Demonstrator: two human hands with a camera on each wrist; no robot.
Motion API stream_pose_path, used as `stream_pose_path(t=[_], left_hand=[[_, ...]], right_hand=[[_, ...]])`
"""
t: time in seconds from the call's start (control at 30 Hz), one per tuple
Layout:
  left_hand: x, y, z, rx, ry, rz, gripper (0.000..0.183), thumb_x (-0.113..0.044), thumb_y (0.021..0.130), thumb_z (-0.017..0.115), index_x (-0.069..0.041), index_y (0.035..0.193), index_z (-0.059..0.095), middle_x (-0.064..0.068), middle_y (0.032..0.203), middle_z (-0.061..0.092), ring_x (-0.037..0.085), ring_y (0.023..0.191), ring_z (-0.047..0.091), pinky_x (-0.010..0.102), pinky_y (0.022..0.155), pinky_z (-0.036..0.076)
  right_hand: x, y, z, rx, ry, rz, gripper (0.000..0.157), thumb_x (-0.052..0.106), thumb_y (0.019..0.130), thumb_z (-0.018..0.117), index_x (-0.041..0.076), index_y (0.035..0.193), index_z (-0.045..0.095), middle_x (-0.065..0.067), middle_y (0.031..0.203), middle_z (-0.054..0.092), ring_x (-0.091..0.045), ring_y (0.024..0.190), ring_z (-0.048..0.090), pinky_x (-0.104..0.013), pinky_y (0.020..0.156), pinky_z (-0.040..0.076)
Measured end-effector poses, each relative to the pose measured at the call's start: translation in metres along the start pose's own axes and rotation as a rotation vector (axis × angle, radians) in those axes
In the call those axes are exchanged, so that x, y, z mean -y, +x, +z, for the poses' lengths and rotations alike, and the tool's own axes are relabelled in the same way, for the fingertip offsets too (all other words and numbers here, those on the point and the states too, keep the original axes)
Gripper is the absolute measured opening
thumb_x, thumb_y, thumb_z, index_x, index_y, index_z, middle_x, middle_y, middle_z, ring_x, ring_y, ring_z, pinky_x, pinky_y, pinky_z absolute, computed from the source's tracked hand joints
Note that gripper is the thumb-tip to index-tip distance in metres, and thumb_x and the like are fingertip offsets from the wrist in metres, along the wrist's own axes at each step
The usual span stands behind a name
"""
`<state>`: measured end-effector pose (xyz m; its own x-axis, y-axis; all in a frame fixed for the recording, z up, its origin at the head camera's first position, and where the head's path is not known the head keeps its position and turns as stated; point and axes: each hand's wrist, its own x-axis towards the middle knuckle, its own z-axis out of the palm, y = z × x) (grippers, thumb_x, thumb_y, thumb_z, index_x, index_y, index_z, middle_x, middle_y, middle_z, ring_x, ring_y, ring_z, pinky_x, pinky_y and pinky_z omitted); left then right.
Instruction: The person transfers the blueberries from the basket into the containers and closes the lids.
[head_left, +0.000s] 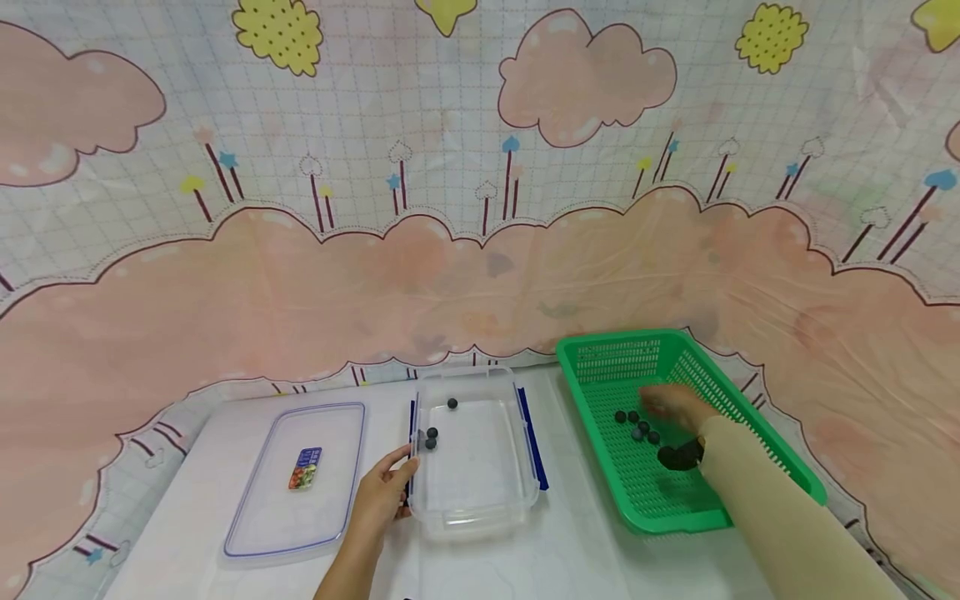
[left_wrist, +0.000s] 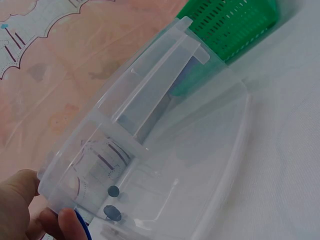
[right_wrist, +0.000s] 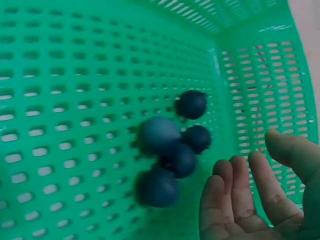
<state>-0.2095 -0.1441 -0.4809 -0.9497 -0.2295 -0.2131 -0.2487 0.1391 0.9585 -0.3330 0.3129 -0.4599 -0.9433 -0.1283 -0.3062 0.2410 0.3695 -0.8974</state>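
My left hand (head_left: 381, 490) grips the left edge of a clear plastic container (head_left: 483, 467), thumb on one side of the wall and fingers on the other. Three blueberries (head_left: 431, 433) lie inside it, two together beside that hand and one toward the back. Over on the right, my right hand (right_wrist: 245, 200) is inside a green basket (head_left: 609, 483), fingers extended and slightly bent, holding nothing. Several dark blueberries (right_wrist: 159, 186) cluster on the basket floor just beside its fingertips, one of them paler blue-grey.
A clear lid (head_left: 258, 512) with a blue rim lies flat on the white table (head_left: 577, 558), left of the container. It bears a small printed label (head_left: 305, 468). Blue clips (head_left: 532, 437) flank the container, and a patterned cloth (head_left: 465, 292) hangs behind.
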Motion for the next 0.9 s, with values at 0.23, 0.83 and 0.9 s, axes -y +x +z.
stream_pose_path(t=[0.23,0.83,0.9], left_hand=[[-0.001,0.000,0.001,-0.002,0.004,-0.004,0.047,-0.028,0.096,0.062,-0.011,0.139,0.056,0.003,0.086,0.051,0.010,0.062,0.041,0.022,0.051,0.049],[-0.001,-0.001,0.000,-0.006,0.000,-0.002,0.047,-0.029,0.096,0.063,-0.010,0.138,0.056,0.002,0.086,0.054,0.010,0.063,0.042,0.022,0.050,0.049],[-0.001,-0.001,0.000,-0.007,-0.003,-0.001,0.047,-0.029,0.096,0.063,-0.010,0.138,0.056,0.002,0.086,0.054,0.010,0.063,0.042,0.022,0.050,0.049]], right_hand=[[-0.008,-0.007,0.010,-0.045,-0.057,-0.020,0.049,0.012,0.101,0.049,-0.022,0.136,0.040,-0.038,0.142,0.039,-0.050,0.132,0.040,-0.050,0.108,0.042],[-0.014,0.000,0.019,-0.182,-0.285,0.009,0.037,0.019,0.093,0.065,-0.008,0.118,0.066,-0.031,0.130,0.054,-0.045,0.115,0.054,-0.053,0.096,0.048],[-0.014,0.000,0.019,-0.182,-0.306,0.014,0.038,0.021,0.094,0.064,-0.007,0.119,0.066,-0.032,0.132,0.052,-0.048,0.118,0.050,-0.058,0.099,0.044]])
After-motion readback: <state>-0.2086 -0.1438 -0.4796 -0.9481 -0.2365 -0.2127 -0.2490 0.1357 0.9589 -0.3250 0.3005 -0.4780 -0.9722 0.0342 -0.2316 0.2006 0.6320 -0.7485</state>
